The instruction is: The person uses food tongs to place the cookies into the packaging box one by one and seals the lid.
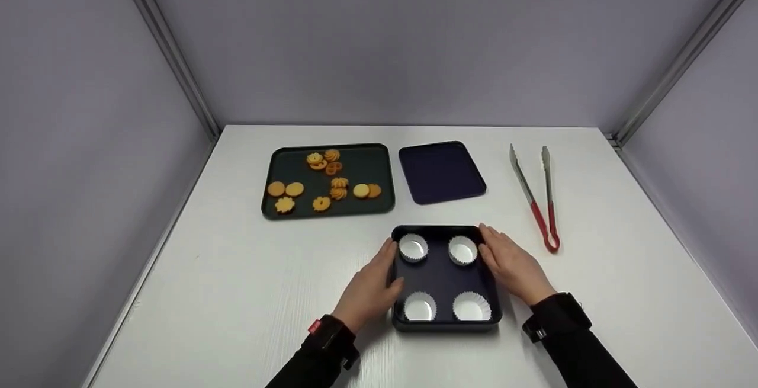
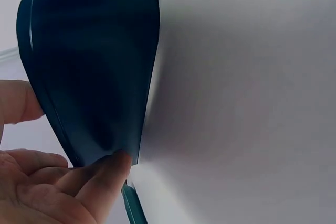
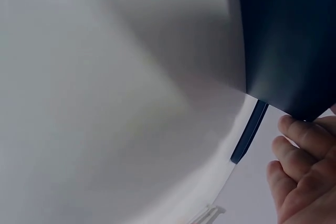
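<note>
A deep dark-blue square baking pan (image 1: pixel 445 278) sits near the front of the table, with white fluted paper cups (image 1: pixel 413 248) in its four corners. My left hand (image 1: pixel 368 290) holds its left side, thumb at the rim and fingers along the outer wall. In the left wrist view, the fingertips of the left hand (image 2: pixel 63 187) touch that outer wall near one end. On the opposite side my right hand (image 1: pixel 516 265) grips the edge, with its thumb over the rim. The right wrist view shows the fingers of the right hand (image 3: pixel 310 156) at the pan's corner.
Behind to the left lies a dark green tray (image 1: pixel 302 175) with several cookies (image 1: pixel 285 205) on it. A flat navy tray (image 1: pixel 442 172) is beyond the pan. Red-handled metal tongs (image 1: pixel 536 207) lie spread at the right. Grey panels enclose the white table (image 1: pixel 237 305).
</note>
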Tool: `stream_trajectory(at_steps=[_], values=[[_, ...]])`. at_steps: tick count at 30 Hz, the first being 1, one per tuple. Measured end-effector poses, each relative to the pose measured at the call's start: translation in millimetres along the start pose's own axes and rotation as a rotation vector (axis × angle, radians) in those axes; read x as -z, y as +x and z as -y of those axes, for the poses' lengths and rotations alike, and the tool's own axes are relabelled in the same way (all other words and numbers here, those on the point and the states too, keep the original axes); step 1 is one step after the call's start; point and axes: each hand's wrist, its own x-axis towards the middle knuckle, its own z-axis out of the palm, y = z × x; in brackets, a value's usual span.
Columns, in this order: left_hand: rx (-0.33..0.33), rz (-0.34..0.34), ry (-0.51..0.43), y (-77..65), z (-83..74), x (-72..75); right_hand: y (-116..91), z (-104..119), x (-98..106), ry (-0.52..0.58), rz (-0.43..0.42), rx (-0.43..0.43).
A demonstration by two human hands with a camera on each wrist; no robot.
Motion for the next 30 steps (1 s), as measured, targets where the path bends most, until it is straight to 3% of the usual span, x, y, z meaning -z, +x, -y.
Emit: stream_trajectory(at_steps=[9,24,30], values=[[0.010,-0.066,-0.027,-8.6,4.9,2.5,1.4,11.8,-1.7,0.001,0.009,0.058],[0.032,-0.164,-0.038,-20.6,10.2,7.9,7.0,25.7,-4.5,0.009,0.068,0.082],[0.050,-0.182,-0.050,-24.5,10.8,8.9,14.3,28.4,3.9,0.000,0.065,0.062]])
